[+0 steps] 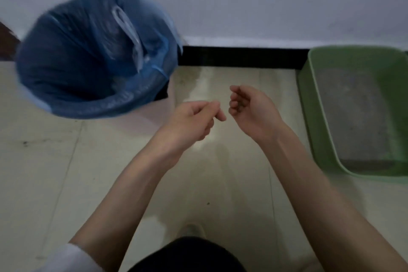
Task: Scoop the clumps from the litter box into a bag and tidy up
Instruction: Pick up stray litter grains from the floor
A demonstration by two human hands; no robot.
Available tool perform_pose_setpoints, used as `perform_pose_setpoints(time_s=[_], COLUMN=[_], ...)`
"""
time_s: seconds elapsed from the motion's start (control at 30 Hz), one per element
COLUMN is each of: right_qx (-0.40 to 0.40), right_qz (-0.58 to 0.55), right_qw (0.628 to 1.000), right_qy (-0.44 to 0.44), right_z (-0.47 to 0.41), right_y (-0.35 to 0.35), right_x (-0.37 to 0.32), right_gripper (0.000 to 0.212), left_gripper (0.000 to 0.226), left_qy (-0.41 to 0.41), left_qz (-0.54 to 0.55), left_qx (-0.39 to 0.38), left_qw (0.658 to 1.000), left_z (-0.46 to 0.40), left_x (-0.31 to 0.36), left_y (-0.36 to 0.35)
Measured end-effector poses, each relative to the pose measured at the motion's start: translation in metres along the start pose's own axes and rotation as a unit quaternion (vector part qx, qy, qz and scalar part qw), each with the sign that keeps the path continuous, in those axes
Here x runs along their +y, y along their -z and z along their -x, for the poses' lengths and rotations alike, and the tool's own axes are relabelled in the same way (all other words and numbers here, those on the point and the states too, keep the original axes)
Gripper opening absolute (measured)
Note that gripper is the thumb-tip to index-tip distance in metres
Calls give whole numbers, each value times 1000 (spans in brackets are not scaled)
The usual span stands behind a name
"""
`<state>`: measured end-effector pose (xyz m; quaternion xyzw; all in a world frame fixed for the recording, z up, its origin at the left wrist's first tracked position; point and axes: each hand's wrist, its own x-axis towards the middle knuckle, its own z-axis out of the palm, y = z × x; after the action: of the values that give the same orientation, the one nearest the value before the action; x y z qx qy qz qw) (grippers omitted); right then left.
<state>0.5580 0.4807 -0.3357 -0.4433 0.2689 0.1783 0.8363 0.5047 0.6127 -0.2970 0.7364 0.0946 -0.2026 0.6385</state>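
Showing two bare forearms, uncovered from elbow to wrist. Wearing a white sleeve (66, 256), pushed up at the left elbow and blurred at the frame edge. Showing no sleeve on the right arm within the frame. Wearing dark, near-black trousers (187, 254) at the bottom centre. Wearing a pale grey shoe (191, 229), its toe peeking out just above the trousers. Left hand (189, 121) and right hand (249, 110) bare, ungloved.
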Motion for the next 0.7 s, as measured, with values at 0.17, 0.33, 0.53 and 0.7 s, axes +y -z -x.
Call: perform_pose_setpoints(time_s=[0.17,0.33,0.53,0.7], right_qx=[-121,-221,-274,-204], right_qz=[42,198,338,269], right_qw=[992,954,898,941], right_qy=[17,34,-68,4], right_z=[18,23,4,-2], right_y=[-94,-183,-193,-156], right_x=[-51,-54,-45,-60], right_gripper=[30,52,75,56], left_gripper=[37,39,43,34], left_qy=[-112,-86,-14,-182], left_qz=[25,-27,-227,-300], left_qx=[137,288,210,302], left_qw=[984,953,951,886], left_z=[5,-18,-16,-9], left_x=[74,88,71,61], left_y=[66,143,156,123])
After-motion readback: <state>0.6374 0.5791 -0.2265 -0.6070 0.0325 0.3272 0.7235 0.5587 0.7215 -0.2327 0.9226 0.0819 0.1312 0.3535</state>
